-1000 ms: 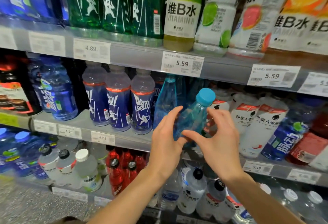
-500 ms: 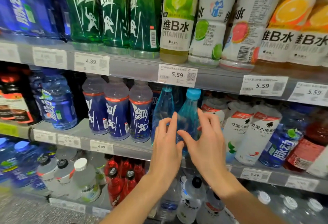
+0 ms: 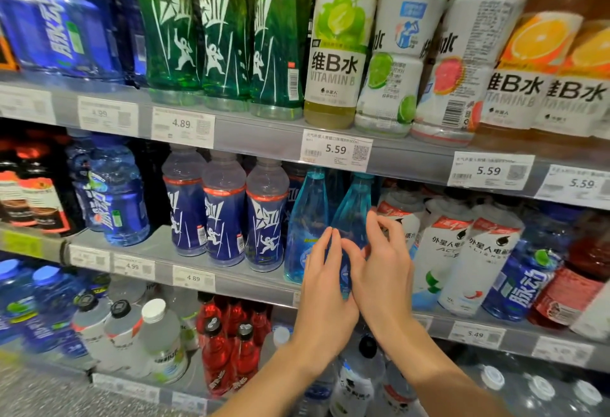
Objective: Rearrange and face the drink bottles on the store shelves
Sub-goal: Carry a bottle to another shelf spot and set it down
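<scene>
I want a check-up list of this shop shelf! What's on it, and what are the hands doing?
Surface: grey middle shelf with price tags.
Job's things: light blue bottle upright beside its twin.
Clutter: dark blue bottles to the left, white bottles to the right, green bottles above.
Hands: left hand and right hand both wrapped round the light blue bottle.
Cables: nothing seen.
Surroundings: more drinks below.

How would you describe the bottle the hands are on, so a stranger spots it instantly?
Find the middle shelf, under the 5.59 price tag. Two light-blue cone-shaped bottles stand between the dark-blue bottles and white bottles. It is the right-hand light-blue bottle, framed by the left hand and right hand.
</scene>
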Motion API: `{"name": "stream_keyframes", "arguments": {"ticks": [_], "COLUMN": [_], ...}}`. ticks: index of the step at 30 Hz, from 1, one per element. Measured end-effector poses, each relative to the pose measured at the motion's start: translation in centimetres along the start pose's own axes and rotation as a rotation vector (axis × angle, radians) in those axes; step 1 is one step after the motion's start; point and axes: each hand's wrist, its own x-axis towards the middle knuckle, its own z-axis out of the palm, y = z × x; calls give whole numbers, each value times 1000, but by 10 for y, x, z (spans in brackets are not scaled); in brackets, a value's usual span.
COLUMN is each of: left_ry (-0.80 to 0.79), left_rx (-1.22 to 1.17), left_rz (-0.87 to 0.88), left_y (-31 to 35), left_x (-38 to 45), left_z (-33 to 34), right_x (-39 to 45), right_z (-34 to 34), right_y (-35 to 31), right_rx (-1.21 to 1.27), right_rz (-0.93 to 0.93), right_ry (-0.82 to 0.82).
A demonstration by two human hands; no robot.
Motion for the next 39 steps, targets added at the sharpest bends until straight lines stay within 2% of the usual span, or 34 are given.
{"name": "stream_keyframes", "arguments": {"ticks": [8, 15, 24, 29, 34, 39], "left_ry": [100, 177, 166, 185, 279, 361], "left_rx": [-164, -206, -170, -70, 92, 176], "left_rz": [-22, -27, -6, 9, 189, 351], "left_y": [0, -6, -9, 2, 22, 76], "left_x": [-9, -10, -10, -8, -1, 24], "left_z": [9, 17, 18, -8, -59, -92], "right_x": [-6, -10, -12, -11, 9, 44], "right_z": [-1, -12, -29, -44, -88, -136], "right_y": [0, 7, 8, 6, -13, -39], "right_rx": [-16, 1, 34, 109, 314, 471], "right_rz": [-18, -5, -18, -70, -99, -117], "right_ry": [8, -112, -171, -97, 53, 14]}}
